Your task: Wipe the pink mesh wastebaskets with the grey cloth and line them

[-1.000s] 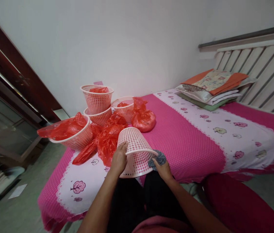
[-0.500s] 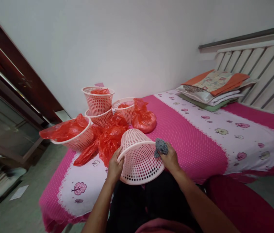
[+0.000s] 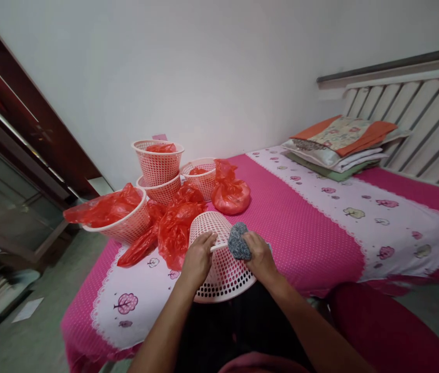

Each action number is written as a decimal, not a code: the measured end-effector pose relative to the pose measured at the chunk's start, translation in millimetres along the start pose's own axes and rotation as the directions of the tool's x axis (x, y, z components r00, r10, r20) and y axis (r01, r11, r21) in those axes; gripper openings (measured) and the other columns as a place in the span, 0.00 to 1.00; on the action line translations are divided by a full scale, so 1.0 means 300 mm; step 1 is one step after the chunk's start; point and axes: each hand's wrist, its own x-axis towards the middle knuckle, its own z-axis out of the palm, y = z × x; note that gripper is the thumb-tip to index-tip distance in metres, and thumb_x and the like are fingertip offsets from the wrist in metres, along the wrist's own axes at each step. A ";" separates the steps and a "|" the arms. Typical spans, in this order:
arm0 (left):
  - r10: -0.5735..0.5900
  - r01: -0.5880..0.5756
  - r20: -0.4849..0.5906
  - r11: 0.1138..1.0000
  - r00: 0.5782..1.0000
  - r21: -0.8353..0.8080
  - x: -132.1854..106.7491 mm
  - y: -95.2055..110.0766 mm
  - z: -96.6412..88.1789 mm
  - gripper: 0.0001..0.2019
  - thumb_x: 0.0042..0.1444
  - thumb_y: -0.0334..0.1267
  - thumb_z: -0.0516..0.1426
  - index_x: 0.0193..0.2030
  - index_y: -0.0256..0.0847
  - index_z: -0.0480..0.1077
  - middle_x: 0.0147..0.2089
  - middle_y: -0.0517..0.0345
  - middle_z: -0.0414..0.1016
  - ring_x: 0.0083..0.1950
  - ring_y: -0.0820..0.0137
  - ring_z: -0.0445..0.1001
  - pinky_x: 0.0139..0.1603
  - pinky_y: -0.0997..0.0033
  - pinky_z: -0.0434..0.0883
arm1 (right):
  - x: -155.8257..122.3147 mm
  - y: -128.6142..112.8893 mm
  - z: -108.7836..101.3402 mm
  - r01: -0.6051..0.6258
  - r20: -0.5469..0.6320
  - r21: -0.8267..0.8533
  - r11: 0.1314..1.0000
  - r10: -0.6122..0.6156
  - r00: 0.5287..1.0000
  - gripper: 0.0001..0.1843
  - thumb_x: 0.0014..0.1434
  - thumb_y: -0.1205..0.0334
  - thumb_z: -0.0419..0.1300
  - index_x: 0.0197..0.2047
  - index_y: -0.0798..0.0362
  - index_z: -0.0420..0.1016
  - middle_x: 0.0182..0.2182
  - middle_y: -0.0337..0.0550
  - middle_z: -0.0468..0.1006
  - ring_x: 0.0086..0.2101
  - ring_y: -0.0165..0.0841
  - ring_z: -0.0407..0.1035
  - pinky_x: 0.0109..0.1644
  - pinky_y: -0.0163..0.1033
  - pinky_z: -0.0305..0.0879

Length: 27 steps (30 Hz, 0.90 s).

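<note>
A pale pink perforated plastic basket [image 3: 219,264] lies tilted on my lap at the bed's near edge, its bottom facing away from me. My left hand [image 3: 199,259] is closed over its upper left side. My right hand [image 3: 257,256] grips a grey cloth [image 3: 238,241] and presses it against the basket's upper right side. Behind the basket lie crumpled red plastic bags [image 3: 176,223].
More pink baskets [image 3: 159,163] with red bags stand stacked at the bed's far left corner, and one wide basket [image 3: 124,223] leans at the left edge. A tied red bag [image 3: 230,194] sits beside them. Folded bedding [image 3: 339,145] lies by the headboard. Dark wooden furniture [image 3: 17,155] stands on the left.
My right hand has carried the grey cloth from the basket's lower right rim up onto its top side. My left hand has shifted upward, and the basket has turned slightly.
</note>
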 end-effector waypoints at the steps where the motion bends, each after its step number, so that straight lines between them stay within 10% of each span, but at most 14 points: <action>1: -0.007 0.007 -0.001 1.000 1.000 -0.011 -0.004 -0.005 0.000 0.26 0.64 0.23 0.55 0.67 0.40 0.76 0.70 0.41 0.76 0.71 0.53 0.75 0.72 0.44 0.73 | -0.006 0.010 0.002 -0.024 -0.009 0.038 0.999 0.024 1.000 0.16 0.60 0.73 0.57 0.49 0.48 0.73 0.42 0.47 0.78 0.46 0.44 0.72 0.52 0.48 0.71; 6: -0.066 0.063 -0.014 0.991 0.998 -0.117 -0.009 -0.040 -0.022 0.24 0.67 0.28 0.55 0.67 0.38 0.76 0.70 0.41 0.76 0.72 0.54 0.73 0.75 0.44 0.68 | -0.060 0.085 0.031 -0.326 -0.051 0.253 0.911 0.349 0.936 0.07 0.59 0.58 0.64 0.41 0.50 0.76 0.37 0.46 0.79 0.39 0.42 0.75 0.46 0.47 0.75; 13: -0.345 0.271 -0.091 0.852 0.934 -0.448 0.083 -0.082 -0.091 0.18 0.66 0.39 0.56 0.57 0.41 0.81 0.54 0.48 0.86 0.57 0.55 0.83 0.65 0.49 0.74 | -0.048 0.116 0.002 -0.690 0.007 0.503 0.521 0.796 0.606 0.25 0.48 0.43 0.71 0.42 0.53 0.82 0.35 0.51 0.88 0.37 0.45 0.83 0.41 0.46 0.79; 27: -0.246 0.235 0.047 0.825 0.968 -0.513 0.138 -0.049 -0.211 0.29 0.67 0.59 0.56 0.64 0.41 0.76 0.65 0.46 0.81 0.66 0.51 0.77 0.72 0.48 0.69 | 0.069 0.150 -0.083 -0.633 0.020 0.353 0.689 0.671 0.742 0.20 0.52 0.43 0.66 0.35 0.53 0.83 0.33 0.51 0.87 0.37 0.46 0.82 0.43 0.46 0.76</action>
